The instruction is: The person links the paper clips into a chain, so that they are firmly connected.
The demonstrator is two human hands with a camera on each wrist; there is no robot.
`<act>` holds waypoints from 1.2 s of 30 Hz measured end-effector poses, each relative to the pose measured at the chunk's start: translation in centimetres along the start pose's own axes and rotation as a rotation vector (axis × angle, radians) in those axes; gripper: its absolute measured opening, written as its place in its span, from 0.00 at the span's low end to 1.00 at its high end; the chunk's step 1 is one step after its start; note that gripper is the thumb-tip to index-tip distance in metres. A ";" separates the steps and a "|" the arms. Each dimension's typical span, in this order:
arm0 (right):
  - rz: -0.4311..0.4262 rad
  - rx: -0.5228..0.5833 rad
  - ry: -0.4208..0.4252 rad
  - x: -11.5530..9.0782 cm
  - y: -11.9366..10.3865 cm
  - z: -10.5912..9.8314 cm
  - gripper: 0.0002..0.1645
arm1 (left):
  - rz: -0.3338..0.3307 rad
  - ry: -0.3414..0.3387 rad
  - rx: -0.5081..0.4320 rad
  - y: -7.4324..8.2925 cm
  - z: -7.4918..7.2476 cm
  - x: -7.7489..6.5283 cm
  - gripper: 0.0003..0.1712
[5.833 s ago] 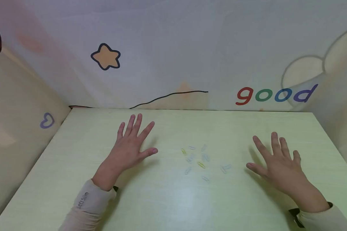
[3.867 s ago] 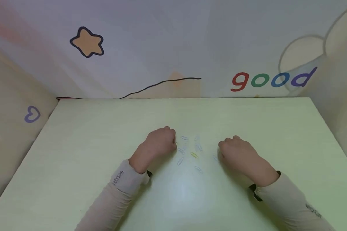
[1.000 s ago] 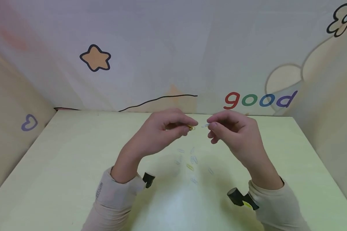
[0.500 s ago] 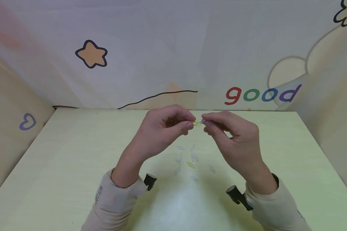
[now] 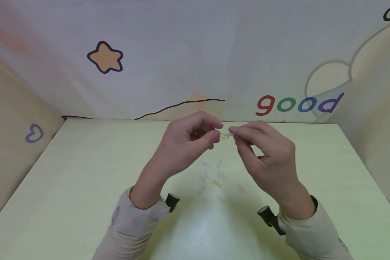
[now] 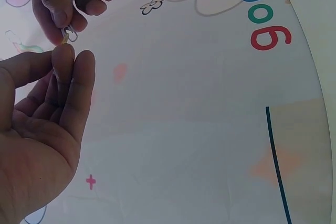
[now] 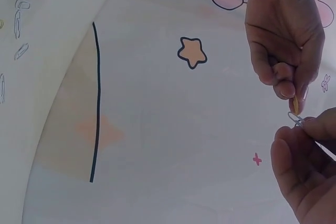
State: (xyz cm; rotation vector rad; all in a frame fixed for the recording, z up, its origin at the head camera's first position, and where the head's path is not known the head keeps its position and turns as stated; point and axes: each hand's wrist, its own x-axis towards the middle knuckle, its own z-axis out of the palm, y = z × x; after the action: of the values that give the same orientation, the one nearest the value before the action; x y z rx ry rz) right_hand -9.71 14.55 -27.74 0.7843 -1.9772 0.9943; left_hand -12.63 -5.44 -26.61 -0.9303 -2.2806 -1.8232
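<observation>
A yellow paperclip [image 5: 223, 135] is up off the table, between the two hands, its free end meeting a pale paperclip [image 5: 230, 135] at three o'clock; whether the two are actually hooked together is hard to say at this size. The left hand [image 5: 185, 144], at nine o'clock of the pair, pinches the yellow paperclip between thumb and index finger, with the other fingers bent in behind. The right hand [image 5: 269, 157], toward four o'clock, grips the pale paperclip between its thumb and index fingertips, leaving a small gap within the bend of those two. Below, at six o'clock, a loose yellow clip [image 5: 216, 183] lies on the table [image 5: 84, 202]. Pale clips [image 5: 241, 188] lie scattered about it, one alone at three o'clock, one at five to six, one at eight, others from ten round to one. A small black camera [image 5: 269, 218] sits at the right cuff. On the wall behind, an orange star [image 5: 105, 57] shows at ten o'clock of the held pair and the word "good" [image 5: 285, 104] at two.
</observation>
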 end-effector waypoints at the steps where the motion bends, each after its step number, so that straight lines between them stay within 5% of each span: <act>1: -0.008 -0.014 -0.012 0.0 0.0 0.0 0.13 | -0.001 0.006 0.002 0.0 0.0 0.0 0.07; 24: -0.093 -0.119 -0.031 -0.3 0.4 0.4 0.14 | -0.026 -0.045 0.001 0.0 0.7 0.1 0.13; 32: -0.106 -0.143 -0.058 -0.4 0.5 0.6 0.15 | 0.013 -0.055 -0.001 -0.2 0.9 0.2 0.17; 36: -0.114 -0.155 -0.095 -0.3 0.5 0.6 0.22 | 0.014 -0.055 0.002 -0.4 0.9 0.3 0.18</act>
State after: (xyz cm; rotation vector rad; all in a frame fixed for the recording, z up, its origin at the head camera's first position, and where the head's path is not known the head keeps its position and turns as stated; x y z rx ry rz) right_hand -10.11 14.38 -28.40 0.8607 -2.0375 0.7402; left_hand -12.73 -4.52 -27.10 -1.0056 -2.3012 -1.8116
